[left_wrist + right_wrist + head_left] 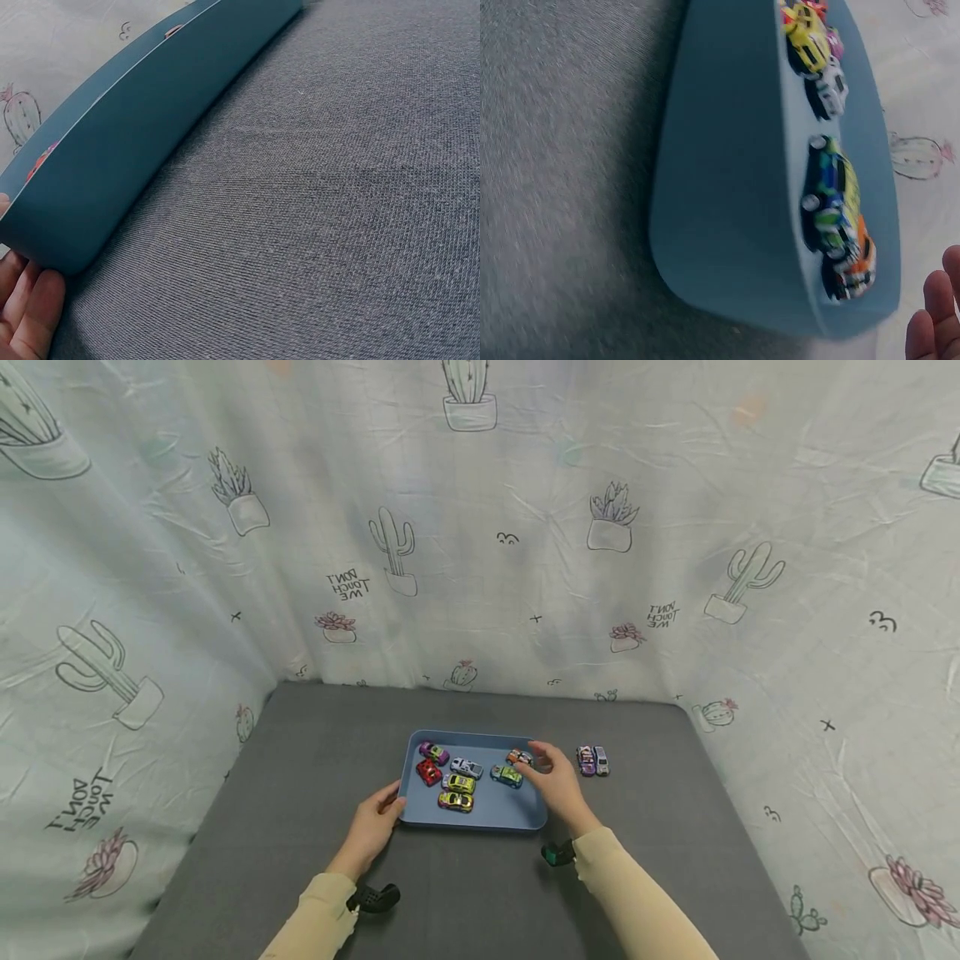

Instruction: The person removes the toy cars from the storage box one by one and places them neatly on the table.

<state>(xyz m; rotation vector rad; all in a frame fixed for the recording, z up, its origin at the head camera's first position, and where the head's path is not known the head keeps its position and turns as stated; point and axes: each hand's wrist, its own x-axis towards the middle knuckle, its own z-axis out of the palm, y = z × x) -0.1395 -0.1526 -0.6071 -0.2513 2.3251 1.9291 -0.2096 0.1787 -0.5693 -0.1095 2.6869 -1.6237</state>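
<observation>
A blue rectangular tray (491,817) lies on the grey cloth with several toy cars in it. My left hand (372,823) grips its left edge near the front corner, thumb at the rim (112,88) and fingers against the outer wall. Over the tray's right end hovers my right hand (558,783), fingers loosely bent and holding nothing. Beneath those fingers sit an orange car (519,757) and a green-and-blue car (832,199). Farther left in the tray are a white car (467,767), a red car (429,772), a purple-and-green car (434,752) and yellow cars (456,802).
Two more toy cars (592,761) stand side by side on the grey tabletop (315,752), right of the tray. A pale curtain (487,602) printed with cacti hangs behind the table and along both sides.
</observation>
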